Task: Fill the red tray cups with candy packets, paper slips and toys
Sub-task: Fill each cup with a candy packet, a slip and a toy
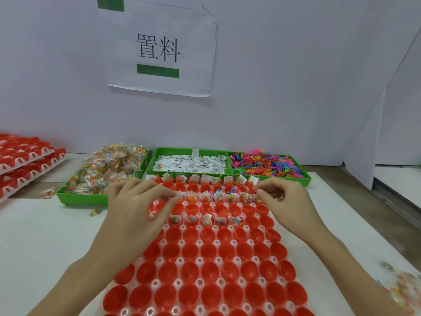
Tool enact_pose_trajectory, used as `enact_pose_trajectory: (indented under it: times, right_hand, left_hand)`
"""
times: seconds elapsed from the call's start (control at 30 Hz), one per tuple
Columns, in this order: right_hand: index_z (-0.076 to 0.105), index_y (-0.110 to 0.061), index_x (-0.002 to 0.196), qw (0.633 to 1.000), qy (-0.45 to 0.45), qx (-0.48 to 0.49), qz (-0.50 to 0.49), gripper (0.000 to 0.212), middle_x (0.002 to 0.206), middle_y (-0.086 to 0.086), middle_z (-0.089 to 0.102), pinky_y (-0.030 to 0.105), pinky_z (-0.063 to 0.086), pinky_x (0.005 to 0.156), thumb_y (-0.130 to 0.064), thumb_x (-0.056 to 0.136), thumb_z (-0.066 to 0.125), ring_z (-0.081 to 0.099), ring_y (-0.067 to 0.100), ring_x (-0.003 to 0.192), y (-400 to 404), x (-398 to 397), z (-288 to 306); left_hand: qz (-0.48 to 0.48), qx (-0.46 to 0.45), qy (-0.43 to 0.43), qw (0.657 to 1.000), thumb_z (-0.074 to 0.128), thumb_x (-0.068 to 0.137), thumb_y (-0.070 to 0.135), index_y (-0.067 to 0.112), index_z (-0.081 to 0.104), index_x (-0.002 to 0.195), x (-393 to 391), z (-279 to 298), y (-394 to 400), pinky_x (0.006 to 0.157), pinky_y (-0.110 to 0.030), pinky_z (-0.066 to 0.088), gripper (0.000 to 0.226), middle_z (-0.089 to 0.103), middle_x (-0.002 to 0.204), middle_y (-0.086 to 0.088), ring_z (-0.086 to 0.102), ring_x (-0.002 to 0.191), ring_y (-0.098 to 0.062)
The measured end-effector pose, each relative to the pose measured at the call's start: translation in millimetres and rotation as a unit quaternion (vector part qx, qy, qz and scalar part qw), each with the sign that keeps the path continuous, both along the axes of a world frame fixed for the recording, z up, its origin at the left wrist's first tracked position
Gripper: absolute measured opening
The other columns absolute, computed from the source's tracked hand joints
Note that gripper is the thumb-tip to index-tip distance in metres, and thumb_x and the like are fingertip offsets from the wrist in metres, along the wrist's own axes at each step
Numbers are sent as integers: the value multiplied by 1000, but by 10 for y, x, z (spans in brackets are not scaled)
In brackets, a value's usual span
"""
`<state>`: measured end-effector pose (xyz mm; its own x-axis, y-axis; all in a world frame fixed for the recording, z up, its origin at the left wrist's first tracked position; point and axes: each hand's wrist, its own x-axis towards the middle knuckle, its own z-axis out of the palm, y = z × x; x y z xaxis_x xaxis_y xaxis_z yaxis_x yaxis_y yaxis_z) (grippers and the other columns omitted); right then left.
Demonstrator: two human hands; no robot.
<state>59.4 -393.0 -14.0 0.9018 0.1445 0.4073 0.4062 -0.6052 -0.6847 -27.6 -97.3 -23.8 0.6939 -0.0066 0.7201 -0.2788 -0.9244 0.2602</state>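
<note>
Far left sit stacked red trays (25, 160). The left hand (136, 201) hovers over the red tray (205, 258), its fingertips pinching a paper slip (180, 195) at the second row's left end. Beyond its knuckles lies the bin of candy packets (109, 169), then the paper slips bin (189, 164) and the toys (266, 165). The right hand (282, 197) pinches something small at that row's right end; what it is I cannot tell.
</note>
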Motion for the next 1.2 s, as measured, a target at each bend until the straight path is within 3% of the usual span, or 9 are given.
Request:
enact_pose_trajectory:
  times: [0.27, 0.43, 0.57, 0.7, 0.87, 1.0, 1.2]
  right_hand:
    - [81, -27, 94, 990, 30, -133, 21, 7, 87, -12, 74, 16, 51, 72, -25, 89, 78, 66, 3, 82, 178, 548, 131]
    - [82, -28, 90, 971, 50, -225, 61, 7, 82, -16, 73, 7, 40, 61, -32, 84, 82, 63, -3, 74, 271, 775, 223]
    - [81, -28, 85, 966, 59, -239, 78, 4, 78, -16, 73, 6, 45, 57, -29, 83, 84, 65, -5, 71, 302, 814, 204]
    - [81, -24, 91, 961, 51, -253, 96, 4, 87, -12, 75, 16, 51, 76, -27, 88, 80, 67, 1, 84, 308, 794, 165]
    - [79, -25, 91, 956, 25, -279, 92, 2, 86, -15, 72, 6, 42, 61, -26, 90, 77, 60, -6, 75, 323, 748, 174]
    - [77, -24, 89, 953, 31, -286, 92, 3, 85, -15, 70, 2, 43, 60, -21, 90, 76, 59, -5, 73, 350, 744, 200]
    - [74, -22, 86, 969, 35, -238, 62, 7, 81, -12, 70, 5, 44, 55, -17, 91, 72, 62, -1, 71, 291, 809, 244]
  left_hand:
    - [49, 78, -64, 994, 58, 98, 37, 22, 73, 87, 56, -109, 227, 89, -39, 30, 23, 67, 83, 12, 62, 81, -23]
    - [124, 209, -80, 967, 54, 103, 30, 14, 71, 88, 81, -71, 403, 87, -49, 40, 28, 66, 82, -1, 62, 82, -34]
    - [156, 202, -64, 965, 49, 104, 30, 11, 69, 85, 111, -56, 531, 82, -50, 41, 33, 65, 80, -6, 60, 81, -37]
    - [177, 177, -32, 968, 49, 100, 28, 7, 71, 96, 136, -86, 660, 79, -52, 42, 31, 68, 89, -12, 62, 87, -40]
    - [207, 149, 41, 966, 49, 95, 29, 2, 68, 113, 184, -169, 828, 81, -53, 45, 38, 65, 102, -19, 60, 95, -43]
    - [197, 151, 113, 962, 37, 96, 37, 0, 67, 122, 211, -288, 917, 79, -54, 50, 54, 70, 107, -23, 67, 94, -46]
    - [199, 146, 95, 964, 43, 96, 29, 2, 71, 100, 243, -315, 999, 75, -52, 48, 39, 71, 92, -19, 66, 86, -44]
